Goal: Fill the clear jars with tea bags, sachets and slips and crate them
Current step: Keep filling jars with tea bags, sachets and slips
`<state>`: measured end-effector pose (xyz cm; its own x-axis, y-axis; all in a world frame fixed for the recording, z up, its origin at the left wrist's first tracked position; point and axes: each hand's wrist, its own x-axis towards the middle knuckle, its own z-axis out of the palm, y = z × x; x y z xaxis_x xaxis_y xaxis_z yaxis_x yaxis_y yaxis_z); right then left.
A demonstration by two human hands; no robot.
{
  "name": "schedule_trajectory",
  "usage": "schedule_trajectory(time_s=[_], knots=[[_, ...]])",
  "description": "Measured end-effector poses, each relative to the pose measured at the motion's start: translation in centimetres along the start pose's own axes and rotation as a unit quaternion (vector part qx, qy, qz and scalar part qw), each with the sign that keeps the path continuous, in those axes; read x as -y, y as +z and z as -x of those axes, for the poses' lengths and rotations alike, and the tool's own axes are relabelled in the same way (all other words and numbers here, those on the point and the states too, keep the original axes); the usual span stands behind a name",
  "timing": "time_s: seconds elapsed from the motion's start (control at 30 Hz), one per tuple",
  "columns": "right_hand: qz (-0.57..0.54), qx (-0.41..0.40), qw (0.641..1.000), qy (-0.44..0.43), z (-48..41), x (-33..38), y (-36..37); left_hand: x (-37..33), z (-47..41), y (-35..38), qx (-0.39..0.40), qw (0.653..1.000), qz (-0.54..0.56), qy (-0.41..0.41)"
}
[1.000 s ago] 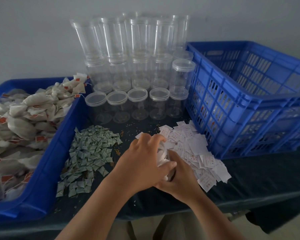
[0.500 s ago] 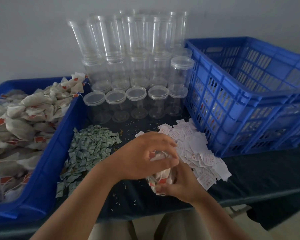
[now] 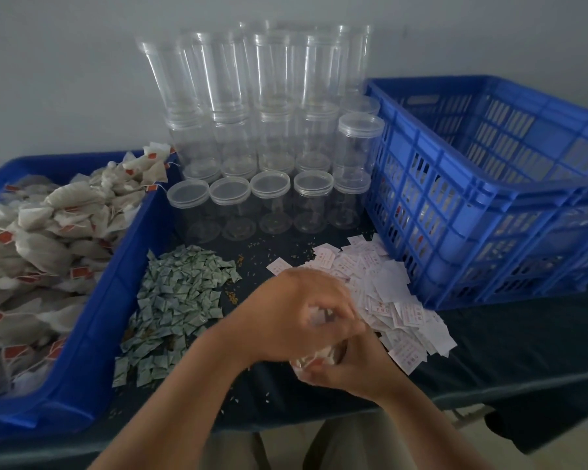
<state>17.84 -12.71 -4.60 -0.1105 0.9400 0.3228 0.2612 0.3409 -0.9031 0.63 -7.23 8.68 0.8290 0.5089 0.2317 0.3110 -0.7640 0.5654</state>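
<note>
The blue tub (image 3: 92, 320) of tea bags (image 3: 48, 239) sits far left. Right of it lie green sachets (image 3: 180, 303), with clear jars (image 3: 272, 184) behind. Further right, the left hand (image 3: 292, 313) and right hand (image 3: 353, 364) both grip a blurry jar of tea bags (image 3: 314, 359), beside the white slips (image 3: 387, 293). The blue crate (image 3: 489, 205) stands far right.

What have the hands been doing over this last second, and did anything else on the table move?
The left hand has lifted off the jar and now works with its fingers above the mouth, where tea bags show. The right hand still grips the jar from below. The sachet pile, slips, empty jars and crate stayed put.
</note>
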Motion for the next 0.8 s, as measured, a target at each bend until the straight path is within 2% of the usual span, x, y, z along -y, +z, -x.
schedule_trajectory(time_s=[0.07, 0.13, 0.2, 0.23, 0.3, 0.37, 0.43, 0.5, 0.57, 0.7, 0.8], knots=[[-0.019, -0.014, 0.999, 0.029, 0.0, -0.1, 0.2, 0.3, 0.3, -0.3, -0.008, 0.998, -0.051, -0.047], [0.062, -0.072, 0.994, 0.047, -0.1, 0.0, 0.0, -0.5, 0.6, 0.1, -0.02, 0.977, -0.105, -0.182], [0.136, -0.108, 0.983, 0.052, -0.2, -0.2, 0.0, -1.3, 0.0, 1.0, -0.008, 0.955, -0.063, -0.288], [0.158, -0.101, 0.981, 0.056, -0.3, -0.4, 0.2, -1.6, -0.4, 1.6, -0.005, 0.951, -0.045, -0.305], [0.183, -0.071, 0.979, 0.062, -0.3, -0.9, 0.4, -1.9, -0.9, 2.6, -0.03, 0.955, -0.072, -0.287], [0.139, -0.04, 0.987, 0.07, -0.1, -1.2, 0.1, -2.0, -1.0, 2.9, -0.077, 0.964, -0.145, -0.208], [0.071, -0.02, 0.996, 0.055, 0.0, -0.9, -0.4, -1.6, -0.9, 2.2, -0.059, 0.978, -0.15, -0.132], [0.056, -0.015, 0.998, 0.041, 0.0, -0.5, -0.4, -0.9, -0.8, 1.1, -0.019, 0.987, -0.119, -0.103], [0.07, -0.025, 0.996, 0.057, -0.1, -0.3, -0.1, -0.5, -0.6, 1.0, -0.027, 0.989, -0.1, -0.106], [0.186, -0.111, 0.972, 0.088, -0.6, -0.4, 0.4, -1.3, -0.3, 3.2, -0.074, 0.971, -0.071, -0.216], [0.222, -0.093, 0.968, 0.07, -0.5, -0.5, 0.7, -1.0, -0.7, 4.5, -0.123, 0.958, -0.073, -0.247]])
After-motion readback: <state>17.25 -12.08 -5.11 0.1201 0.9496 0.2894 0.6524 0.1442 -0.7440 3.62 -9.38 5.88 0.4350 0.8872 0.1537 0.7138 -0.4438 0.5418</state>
